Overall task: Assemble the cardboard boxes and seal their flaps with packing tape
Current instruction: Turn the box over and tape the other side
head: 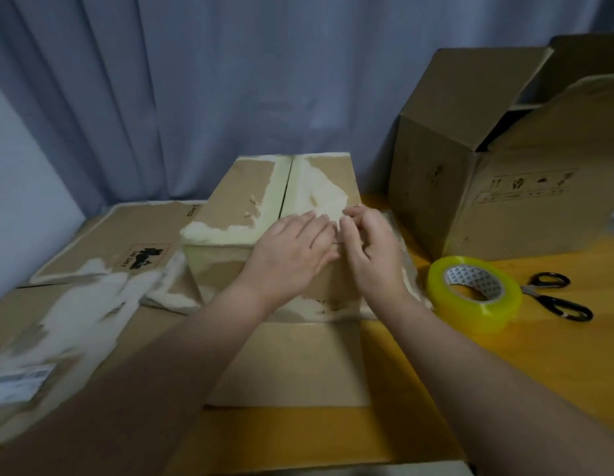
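Yellow surface (539,355): left hand (292,250) fingers (317,224) flat, right hand (372,250) fingers (354,214) bent (grip unclear), pressing cardboard box (261,190) flaps shut; next needs tape roll (436,286).

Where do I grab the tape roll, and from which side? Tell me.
Best take the tape roll by its ring wall: thumb down the open core, fingers on the outer face. It lies flat, hole up. Come from above with the right hand, on the near-left side; the scissors lie close on its right.
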A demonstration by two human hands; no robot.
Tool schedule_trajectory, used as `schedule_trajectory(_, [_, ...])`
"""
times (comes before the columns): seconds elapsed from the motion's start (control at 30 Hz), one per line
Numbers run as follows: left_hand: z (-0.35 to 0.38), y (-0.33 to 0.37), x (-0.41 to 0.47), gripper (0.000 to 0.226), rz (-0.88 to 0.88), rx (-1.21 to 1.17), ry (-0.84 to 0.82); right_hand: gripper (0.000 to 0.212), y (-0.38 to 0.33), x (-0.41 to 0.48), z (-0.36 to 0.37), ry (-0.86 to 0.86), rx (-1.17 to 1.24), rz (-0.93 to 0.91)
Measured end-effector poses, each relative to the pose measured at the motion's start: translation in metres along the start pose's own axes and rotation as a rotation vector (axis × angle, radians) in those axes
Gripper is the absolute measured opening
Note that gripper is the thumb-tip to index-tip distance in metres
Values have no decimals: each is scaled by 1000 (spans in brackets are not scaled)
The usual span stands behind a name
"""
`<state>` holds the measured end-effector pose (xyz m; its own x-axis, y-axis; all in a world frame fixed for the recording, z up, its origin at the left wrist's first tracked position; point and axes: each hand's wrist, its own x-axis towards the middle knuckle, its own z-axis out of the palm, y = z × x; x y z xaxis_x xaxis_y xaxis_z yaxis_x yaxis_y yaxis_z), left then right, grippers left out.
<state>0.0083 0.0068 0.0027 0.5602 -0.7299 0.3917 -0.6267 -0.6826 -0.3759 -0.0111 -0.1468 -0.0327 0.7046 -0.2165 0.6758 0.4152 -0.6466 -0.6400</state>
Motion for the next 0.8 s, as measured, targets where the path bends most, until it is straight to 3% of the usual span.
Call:
schedule_trajectory(0.07, [-1,-11,-5,46,-9,48,-63,28,-6,-1,8,102,32,21])
schedule_trajectory(0.17, [-2,-44,-23,60,-73,87,-171,22,-2,1,8,90,4,1])
schedule_trajectory(0.27, [-5,-81,-54,81,-240,118,-252,19,1,2,7,41,-23,-9])
schedule_trajectory(0.37, [1,-106,-78,71,-451,34,-248,19,3,1,8,33,-15,15])
schedule_trajectory(0.53, [-5,-91,-103,63,-792,-863,18,15,-9,2,2,-8,49,169])
schedule_trajectory(0.67, [-41,-47,-83,49,-755,-1036,186,21,-41,8,-16,52,307,539])
schedule_trajectory(0.8, [-91,-34,-76,43,-652,-1203,521,23,-72,34,-59,266,455,498])
